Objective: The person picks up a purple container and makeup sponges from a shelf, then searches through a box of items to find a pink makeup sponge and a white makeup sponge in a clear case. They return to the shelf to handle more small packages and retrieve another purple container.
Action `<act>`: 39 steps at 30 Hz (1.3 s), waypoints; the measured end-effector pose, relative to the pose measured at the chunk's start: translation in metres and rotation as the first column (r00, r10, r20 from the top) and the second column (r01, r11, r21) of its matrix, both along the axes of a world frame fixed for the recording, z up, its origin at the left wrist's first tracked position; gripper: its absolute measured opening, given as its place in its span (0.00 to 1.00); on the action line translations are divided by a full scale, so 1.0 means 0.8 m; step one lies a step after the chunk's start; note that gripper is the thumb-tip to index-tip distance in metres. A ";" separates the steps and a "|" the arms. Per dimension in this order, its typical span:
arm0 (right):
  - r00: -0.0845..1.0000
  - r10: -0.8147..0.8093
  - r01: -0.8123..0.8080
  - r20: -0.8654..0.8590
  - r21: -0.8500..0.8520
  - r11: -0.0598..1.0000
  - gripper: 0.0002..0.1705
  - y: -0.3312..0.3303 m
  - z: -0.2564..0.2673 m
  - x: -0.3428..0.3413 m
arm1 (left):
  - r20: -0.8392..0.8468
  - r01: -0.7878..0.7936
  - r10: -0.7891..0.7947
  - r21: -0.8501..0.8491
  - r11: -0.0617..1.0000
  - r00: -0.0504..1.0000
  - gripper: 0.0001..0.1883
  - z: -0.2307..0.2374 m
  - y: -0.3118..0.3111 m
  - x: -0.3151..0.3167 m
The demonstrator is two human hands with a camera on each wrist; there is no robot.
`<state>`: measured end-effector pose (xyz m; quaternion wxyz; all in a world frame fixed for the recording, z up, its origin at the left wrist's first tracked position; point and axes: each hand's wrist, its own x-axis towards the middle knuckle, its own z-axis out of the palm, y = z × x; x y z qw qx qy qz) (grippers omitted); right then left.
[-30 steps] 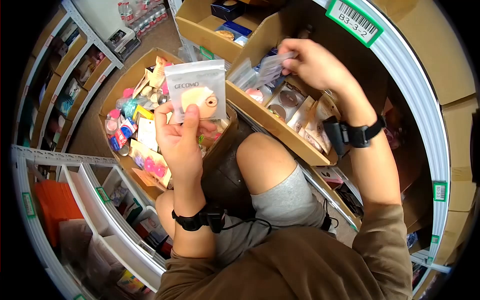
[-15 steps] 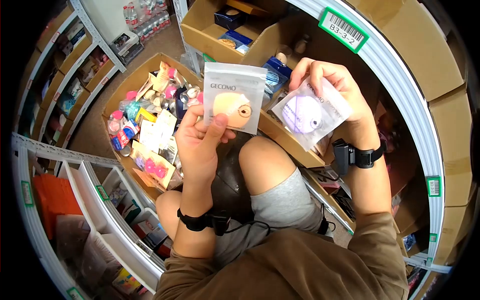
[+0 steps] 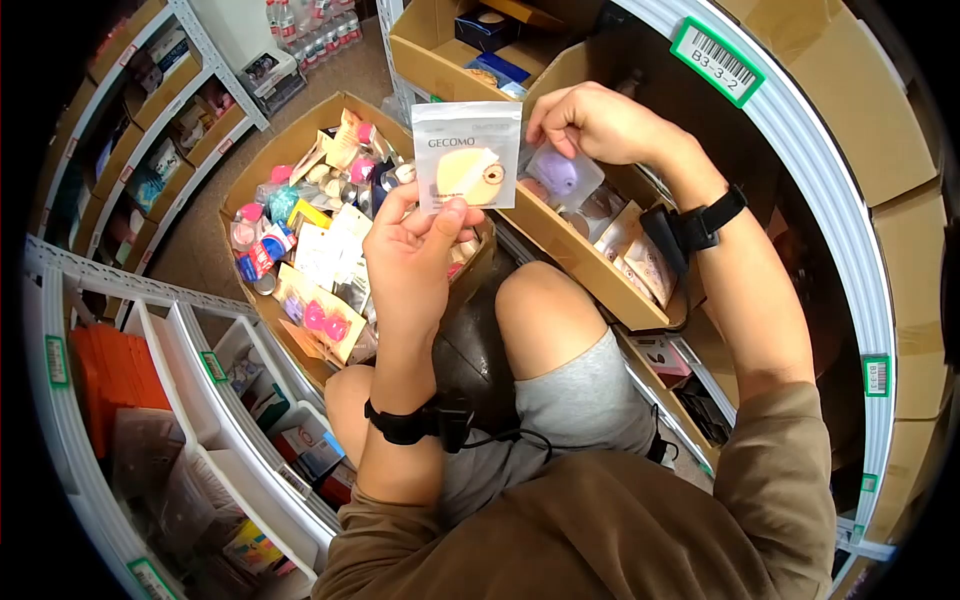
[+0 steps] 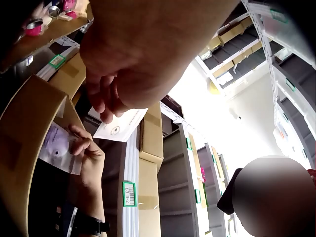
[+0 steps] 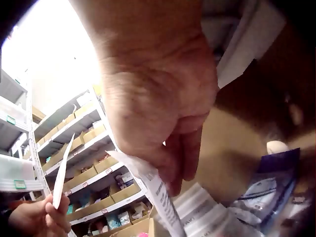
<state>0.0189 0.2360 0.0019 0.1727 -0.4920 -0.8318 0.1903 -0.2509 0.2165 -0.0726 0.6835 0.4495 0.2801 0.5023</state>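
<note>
Shelves [image 3: 868,300], brown floor [image 3: 185,235], cardboard boxes [image 3: 560,243] around two packets [image 3: 465,155].

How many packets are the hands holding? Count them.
2: the peach-puff packet in the left hand, the purple-puff packet in the right hand. More could be hidden behind either.

Fingers of the left hand [image 3: 412,265] lie partly hidden behind a white packet [image 3: 455,165] whose smallest print is unreadable. Right of the packet, the right hand [image 3: 595,125] covers a purple-filled pouch's [image 3: 562,177] top; to the packet's upper left, the picture's edge crops bottles [image 3: 312,38].
</note>
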 end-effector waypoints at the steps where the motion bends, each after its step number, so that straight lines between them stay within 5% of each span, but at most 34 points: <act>1: 1.000 -0.016 0.016 -0.003 -0.028 0.999 0.08 0.000 0.004 0.003 | 0.000 0.001 -0.001 -0.001 1.000 1.000 0.13 -0.001 0.001 -0.002; 7: 0.999 -0.036 0.036 -0.009 -0.051 0.998 0.09 0.007 0.002 0.012 | 0.004 0.034 -0.034 -0.015 0.999 0.999 0.12 -0.003 0.001 -0.003; 11: 0.988 0.051 -0.028 0.143 -0.154 0.988 0.15 0.014 -0.007 0.008 | -0.053 0.010 -0.010 -0.009 1.000 0.999 0.11 -0.007 0.005 0.004; 13: 0.969 -0.158 0.148 0.187 0.066 0.987 0.23 0.008 -0.001 0.005 | -0.073 -0.012 0.011 -0.009 1.000 0.997 0.11 -0.010 0.005 0.004; 14: 0.995 -0.096 0.099 -0.036 0.095 0.991 0.22 0.009 0.003 0.004 | -0.074 -0.011 0.011 -0.001 1.000 0.997 0.11 -0.010 0.005 0.005; 15: 0.892 -0.151 0.091 -0.426 -0.157 0.983 0.20 0.001 0.016 -0.008 | -0.076 -0.013 0.013 0.004 1.000 0.997 0.11 -0.011 0.005 0.004; 17: 0.829 -0.279 0.119 -0.484 -0.334 0.935 0.28 -0.028 0.049 -0.041 | -0.096 0.019 -0.023 -0.033 0.999 0.995 0.11 -0.020 0.010 0.004; 19: 0.902 -0.184 0.115 -0.392 -0.194 0.974 0.31 -0.039 0.032 -0.068 | -0.028 0.094 -0.095 -0.038 0.995 0.995 0.12 -0.023 0.005 0.014; 21: 0.969 -0.239 0.235 -0.058 -0.068 0.970 0.28 -0.043 0.040 -0.066 | -0.095 0.081 -0.079 0.026 0.996 0.992 0.16 -0.024 0.004 0.015; 25: 0.838 -0.521 0.544 0.163 -0.161 0.824 0.19 -0.025 0.013 -0.014 | -0.221 -0.038 0.069 0.140 0.989 0.973 0.17 -0.024 0.006 0.007; 28: 0.877 -0.415 0.457 0.242 -0.150 0.877 0.20 -0.011 -0.026 -0.016 | -0.192 0.000 0.027 0.140 0.990 0.981 0.14 -0.016 0.000 -0.001; 30: 0.684 -0.527 0.401 0.503 0.345 0.849 0.19 -0.015 -0.015 -0.049 | -0.120 -0.004 0.023 0.159 0.987 0.992 0.12 -0.014 -0.006 -0.001; 31: 0.812 -0.520 0.392 0.267 0.412 0.823 0.15 -0.006 -0.003 -0.084 | -0.074 -0.017 0.030 0.163 0.987 0.997 0.11 -0.008 -0.009 -0.004; 33: 0.899 -0.428 0.405 0.095 0.197 0.893 0.14 0.013 0.025 -0.159 | 0.050 -0.087 0.077 0.234 0.968 0.996 0.10 -0.002 -0.011 -0.011; 35: 0.991 -0.132 0.132 -0.005 0.049 0.990 0.18 0.045 0.001 -0.208 | 0.066 -0.270 0.262 0.296 0.916 0.963 0.07 0.014 -0.010 -0.027; 37: 0.992 0.123 -0.127 -0.032 -0.256 0.958 0.24 0.091 -0.037 -0.255 | 0.133 -0.582 0.566 0.188 0.791 0.813 0.06 0.005 0.003 -0.040; 39: 0.973 0.232 -0.224 -0.015 -0.338 0.914 0.23 0.112 -0.087 -0.307 | 0.218 -0.638 0.607 0.120 0.761 0.764 0.07 0.010 0.019 -0.063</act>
